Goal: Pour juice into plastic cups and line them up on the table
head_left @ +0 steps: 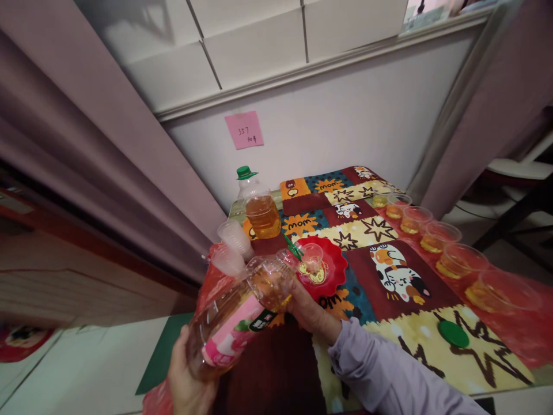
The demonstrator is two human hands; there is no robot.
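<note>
A large clear plastic bottle (pixel 242 323) of amber liquid, with a pink label, is tilted between my hands. My left hand (pixel 184 374) is wrapped around its base end. Farther up, near the shoulder, my right hand (pixel 309 308) grips it from the right side. The bottle's neck, with a green strip (pixel 294 248) at it, points away from me beside a clear plastic cup (pixel 311 258). That cup stands in a red scalloped dish (pixel 334 276). Whether liquid is flowing into it I cannot tell. A loose green cap (pixel 453 334) lies on the patterned mat at right.
A second bottle (pixel 262 213) with a green cap stands at the back left, next to stacked clear cups (pixel 233 236). Several cups holding pale yellow liquid (pixel 460 260) line the right side on red plastic (pixel 514 334). A wall (pixel 319 127) and curtains (pixel 173 190) border the table.
</note>
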